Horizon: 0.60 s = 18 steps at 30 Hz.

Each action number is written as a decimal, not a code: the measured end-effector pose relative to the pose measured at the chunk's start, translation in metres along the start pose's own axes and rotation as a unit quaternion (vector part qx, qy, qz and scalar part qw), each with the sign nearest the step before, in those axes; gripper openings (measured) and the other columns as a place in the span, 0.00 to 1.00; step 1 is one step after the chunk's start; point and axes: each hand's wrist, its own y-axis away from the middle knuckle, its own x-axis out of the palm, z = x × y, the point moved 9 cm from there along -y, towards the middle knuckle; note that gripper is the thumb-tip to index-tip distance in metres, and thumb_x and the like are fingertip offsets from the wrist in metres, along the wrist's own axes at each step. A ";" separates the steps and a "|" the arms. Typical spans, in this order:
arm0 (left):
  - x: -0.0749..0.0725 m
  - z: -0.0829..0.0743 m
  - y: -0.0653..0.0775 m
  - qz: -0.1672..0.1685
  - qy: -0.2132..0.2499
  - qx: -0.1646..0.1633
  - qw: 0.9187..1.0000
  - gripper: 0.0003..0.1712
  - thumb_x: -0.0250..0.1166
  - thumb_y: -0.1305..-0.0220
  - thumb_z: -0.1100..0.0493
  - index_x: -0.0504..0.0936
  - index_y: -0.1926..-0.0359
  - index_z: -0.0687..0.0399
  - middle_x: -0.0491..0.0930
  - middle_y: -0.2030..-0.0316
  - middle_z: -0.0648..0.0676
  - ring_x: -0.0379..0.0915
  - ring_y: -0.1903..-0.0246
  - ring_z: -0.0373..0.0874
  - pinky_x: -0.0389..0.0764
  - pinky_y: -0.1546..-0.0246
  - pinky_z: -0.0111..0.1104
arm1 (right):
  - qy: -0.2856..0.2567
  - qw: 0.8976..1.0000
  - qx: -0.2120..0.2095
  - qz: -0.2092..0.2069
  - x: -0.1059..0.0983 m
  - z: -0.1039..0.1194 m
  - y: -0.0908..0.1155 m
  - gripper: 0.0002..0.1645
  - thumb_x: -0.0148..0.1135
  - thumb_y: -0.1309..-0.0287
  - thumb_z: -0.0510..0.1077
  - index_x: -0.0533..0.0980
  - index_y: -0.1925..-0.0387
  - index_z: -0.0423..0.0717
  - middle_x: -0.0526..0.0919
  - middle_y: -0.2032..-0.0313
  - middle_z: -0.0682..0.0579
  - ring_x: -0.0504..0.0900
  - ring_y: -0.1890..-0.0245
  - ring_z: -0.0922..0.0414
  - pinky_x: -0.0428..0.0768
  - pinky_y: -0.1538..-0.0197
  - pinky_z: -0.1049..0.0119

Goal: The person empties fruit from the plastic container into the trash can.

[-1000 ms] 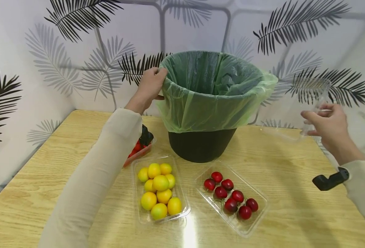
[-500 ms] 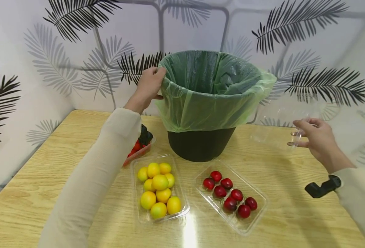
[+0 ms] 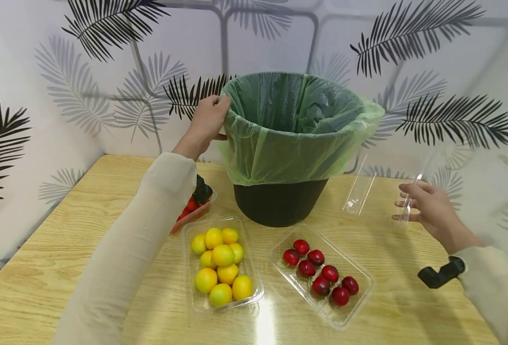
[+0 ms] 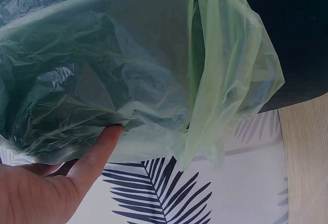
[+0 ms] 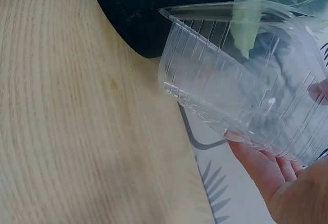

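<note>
A black trash bin (image 3: 280, 201) stands on the table, lined with a thin green bag (image 3: 297, 155) folded over its rim. My left hand (image 3: 207, 117) grips the rim at its left side. In the left wrist view the thumb (image 4: 100, 149) presses on the bag, while the other fingers are mostly hidden. To the right of the bin, my right hand (image 3: 435, 211) holds a clear plastic container (image 5: 210, 75) by one end, near the table's back edge. In the right wrist view the container has ribbed walls and no contents, with fingers under it and the thumb on its side.
In front of the bin, a clear tray of small yellow citrus fruits (image 3: 223, 254) lies beside a clear tray of dark red cherries (image 3: 321, 285). A box of red fruit (image 3: 192, 206) is partly hidden behind my left sleeve. The leaf-patterned wall (image 3: 271, 48) rises behind the table.
My right hand has come down and to the left, lowering the clear container toward the table and tilting it. The left hand stays on the bin's rim.
</note>
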 end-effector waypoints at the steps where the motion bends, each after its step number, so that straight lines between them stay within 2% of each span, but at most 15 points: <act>1: 0.000 0.000 0.000 0.000 0.000 0.000 1.000 0.13 0.42 0.28 0.50 0.63 0.67 0.50 0.60 0.69 0.50 0.64 0.68 0.40 0.81 0.50 0.47 | 0.003 1.000 0.003 0.004 0.000 -0.002 -0.001 0.10 0.56 0.34 0.47 0.69 0.55 0.48 0.63 0.52 0.50 0.78 0.67 0.60 0.86 0.64 0.58; 3: 0.000 0.000 0.000 0.000 -0.002 0.001 1.000 0.13 0.42 0.28 0.49 0.62 0.68 0.50 0.60 0.70 0.50 0.64 0.69 0.40 0.81 0.50 0.47 | 0.017 1.000 0.012 0.013 0.001 -0.008 -0.001 0.13 0.54 0.33 0.49 0.66 0.53 0.49 0.63 0.52 0.50 0.78 0.66 0.61 0.86 0.63 0.59; 9: -0.001 -0.001 0.000 -0.002 -0.002 0.003 1.000 0.12 0.42 0.28 0.50 0.63 0.67 0.50 0.61 0.69 0.50 0.65 0.68 0.40 0.81 0.50 0.47 | 0.019 0.998 0.046 0.025 -0.001 -0.023 0.000 0.04 0.53 0.33 0.50 0.73 0.63 0.58 0.76 0.64 0.61 0.80 0.66 0.61 0.86 0.63 0.60; 11: -0.001 0.000 0.000 -0.003 -0.001 0.002 1.000 0.12 0.42 0.28 0.50 0.63 0.67 0.50 0.61 0.69 0.49 0.65 0.68 0.40 0.81 0.50 0.47 | 0.026 0.998 0.056 0.026 -0.002 -0.028 0.000 0.04 0.53 0.33 0.51 0.73 0.62 0.58 0.78 0.66 0.62 0.81 0.66 0.62 0.86 0.62 0.60; 15: -0.001 0.000 0.000 -0.003 0.003 -0.001 1.000 0.12 0.42 0.28 0.50 0.63 0.67 0.50 0.60 0.70 0.49 0.65 0.69 0.40 0.81 0.50 0.47 | 0.079 0.994 0.067 0.034 -0.002 -0.036 0.000 0.14 0.49 0.32 0.55 0.68 0.50 0.56 0.76 0.63 0.66 0.81 0.64 0.65 0.85 0.62 0.63; 18: -0.001 0.001 0.000 -0.002 0.002 -0.003 1.000 0.12 0.42 0.28 0.49 0.63 0.66 0.50 0.61 0.69 0.49 0.65 0.68 0.41 0.81 0.50 0.47 | 0.096 0.992 0.072 0.038 -0.002 -0.041 0.000 0.19 0.48 0.32 0.56 0.63 0.45 0.54 0.75 0.63 0.68 0.81 0.64 0.66 0.85 0.61 0.62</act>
